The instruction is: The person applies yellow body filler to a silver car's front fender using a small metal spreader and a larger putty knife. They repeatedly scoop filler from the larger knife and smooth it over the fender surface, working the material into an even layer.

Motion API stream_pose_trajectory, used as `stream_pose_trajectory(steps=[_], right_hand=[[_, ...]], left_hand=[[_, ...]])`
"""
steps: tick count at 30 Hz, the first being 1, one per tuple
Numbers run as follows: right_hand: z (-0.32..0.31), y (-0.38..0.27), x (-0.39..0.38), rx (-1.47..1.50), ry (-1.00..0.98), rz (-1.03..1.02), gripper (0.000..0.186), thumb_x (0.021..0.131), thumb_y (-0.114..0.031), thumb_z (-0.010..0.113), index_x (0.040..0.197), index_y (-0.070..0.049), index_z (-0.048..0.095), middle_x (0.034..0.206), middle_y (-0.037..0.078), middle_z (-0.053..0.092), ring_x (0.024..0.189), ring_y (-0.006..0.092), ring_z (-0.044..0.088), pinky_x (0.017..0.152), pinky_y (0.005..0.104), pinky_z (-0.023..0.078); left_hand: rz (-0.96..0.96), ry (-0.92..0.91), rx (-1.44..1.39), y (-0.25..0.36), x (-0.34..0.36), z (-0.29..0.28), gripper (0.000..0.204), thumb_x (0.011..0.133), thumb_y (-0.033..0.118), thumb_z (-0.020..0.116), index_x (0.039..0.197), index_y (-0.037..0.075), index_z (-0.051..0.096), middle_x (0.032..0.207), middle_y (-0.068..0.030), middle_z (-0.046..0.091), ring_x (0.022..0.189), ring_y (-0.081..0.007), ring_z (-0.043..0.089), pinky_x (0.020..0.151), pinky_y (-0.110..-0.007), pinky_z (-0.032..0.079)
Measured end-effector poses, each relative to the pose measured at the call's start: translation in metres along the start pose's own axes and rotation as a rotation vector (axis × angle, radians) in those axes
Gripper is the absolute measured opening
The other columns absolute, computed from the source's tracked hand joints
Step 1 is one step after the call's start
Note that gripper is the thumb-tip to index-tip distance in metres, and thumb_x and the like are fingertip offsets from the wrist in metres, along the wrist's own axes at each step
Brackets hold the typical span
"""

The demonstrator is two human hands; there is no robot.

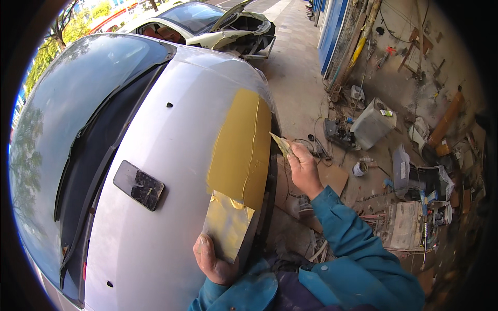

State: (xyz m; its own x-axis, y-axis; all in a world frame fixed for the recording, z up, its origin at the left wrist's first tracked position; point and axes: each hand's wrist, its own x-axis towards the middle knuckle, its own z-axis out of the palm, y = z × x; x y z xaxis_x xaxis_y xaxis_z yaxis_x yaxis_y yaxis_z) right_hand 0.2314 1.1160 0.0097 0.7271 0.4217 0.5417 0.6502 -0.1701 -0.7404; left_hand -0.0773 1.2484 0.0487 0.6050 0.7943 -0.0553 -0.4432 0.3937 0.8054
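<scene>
A silver car hood (171, 171) fills the left and middle of the head view. A yellow-brown patch of putty (241, 145) covers its right edge. My left hand (211, 262) grips a flat metal plate (227, 225) smeared with the same putty, held against the hood's lower right edge. My right hand (303, 168) is off the hood's right side, fingers closed on a small putty scraper (281, 143) whose blade points toward the patch. Both sleeves are teal.
A dark rectangular block (138, 185) lies on the hood. The windshield (62, 129) and wipers are at left. A white car (207, 23) with raised hood stands behind. A white jerrycan (372, 123), tools, cans and cardboard litter the ground at right.
</scene>
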Motion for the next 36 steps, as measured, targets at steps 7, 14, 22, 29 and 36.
stream_pose_trajectory(steps=[7,14,22,29,36], right_hand=[[0.051,0.08,0.109,-0.143,0.072,0.046,0.048,0.108,-0.001,0.059,0.153,-0.011,0.073,0.136,0.021,0.075,0.124,0.0424,0.073,0.108,0.0464,0.059],[0.079,0.103,0.147,-0.212,0.104,0.107,0.049,0.108,-0.004,0.055,0.151,-0.016,0.076,0.136,0.02,0.075,0.124,0.0413,0.073,0.109,0.049,0.058],[0.085,0.094,0.122,-0.134,0.045,0.063,0.053,0.104,0.002,0.055,0.15,-0.013,0.076,0.14,0.017,0.072,0.132,0.0393,0.069,0.116,0.0462,0.055],[0.069,0.056,0.048,-0.059,0.006,-0.068,0.057,0.098,0.009,0.057,0.149,-0.009,0.076,0.141,0.016,0.07,0.131,0.0377,0.069,0.115,0.0443,0.056],[0.061,0.002,-0.034,-0.115,-0.036,-0.117,0.065,0.093,0.015,0.06,0.151,-0.01,0.075,0.144,0.017,0.068,0.135,0.0377,0.065,0.119,0.0438,0.052]], left_hand=[[0.025,0.1,0.0,-0.007,-0.001,0.004,0.06,0.121,0.049,0.051,0.141,-0.006,0.063,0.118,-0.0228,0.078,0.091,-0.0344,0.079,0.075,-0.044,0.064],[0.011,0.056,0.018,-0.004,0.001,0.001,0.063,0.12,0.051,0.052,0.146,-0.005,0.063,0.121,-0.0222,0.078,0.091,-0.0334,0.079,0.076,-0.043,0.065],[0.003,0.11,-0.061,-0.001,-0.002,0.008,0.067,0.117,0.049,0.056,0.145,-0.011,0.064,0.129,-0.0232,0.078,0.11,-0.0323,0.078,0.096,-0.042,0.062],[0.007,0.19,-0.104,-0.002,-0.001,0.024,0.058,0.121,0.05,0.054,0.144,-0.003,0.062,0.123,-0.0201,0.076,0.099,-0.0311,0.079,0.078,-0.041,0.065],[0.009,0.159,-0.065,0.004,-0.001,0.03,0.056,0.122,0.048,0.052,0.139,-0.004,0.063,0.118,-0.0205,0.075,0.094,-0.0315,0.076,0.083,-0.042,0.064]])
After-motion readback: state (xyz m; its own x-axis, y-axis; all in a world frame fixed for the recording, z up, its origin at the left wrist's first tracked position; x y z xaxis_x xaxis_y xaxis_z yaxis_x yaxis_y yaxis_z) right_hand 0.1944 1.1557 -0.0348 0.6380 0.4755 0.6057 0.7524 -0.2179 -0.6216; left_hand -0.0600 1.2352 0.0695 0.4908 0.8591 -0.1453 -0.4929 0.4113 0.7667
